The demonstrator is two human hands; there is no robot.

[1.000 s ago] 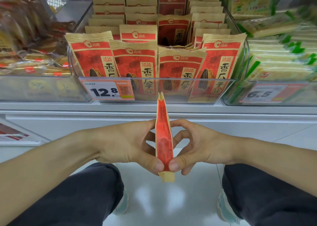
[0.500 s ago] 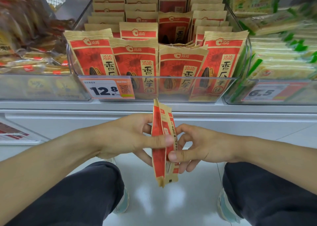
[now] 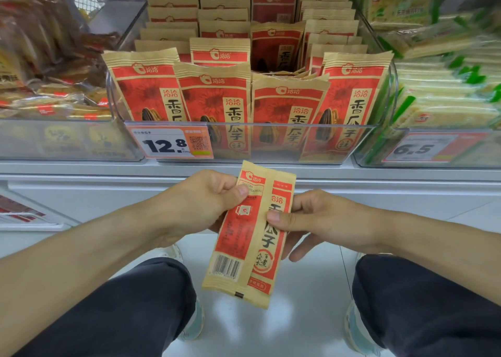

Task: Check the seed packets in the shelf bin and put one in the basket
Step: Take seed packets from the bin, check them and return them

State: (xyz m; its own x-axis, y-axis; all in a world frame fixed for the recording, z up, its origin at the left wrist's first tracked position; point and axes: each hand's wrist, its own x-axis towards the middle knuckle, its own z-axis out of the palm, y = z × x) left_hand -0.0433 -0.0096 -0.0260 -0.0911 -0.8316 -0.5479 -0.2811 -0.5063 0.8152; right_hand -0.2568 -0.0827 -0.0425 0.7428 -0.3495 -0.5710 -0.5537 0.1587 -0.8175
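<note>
The seed packet point(image 3: 248, 232) hangs at lower centre of the frame, in front of the shelf bin point(image 3: 252, 140) and below its clear front wall, well apart from the packets standing inside. Its long axis runs nearly upright, top tipped slightly right, barcode end down. The left hand point(image 3: 200, 205) pinches the upper left edge, thumb on the printed face; the right hand point(image 3: 311, 218) pinches the right edge at mid-height, its lower fingers loose. Both sit equally near it. No basket shows, so I cannot tell which way the drop lies.
</note>
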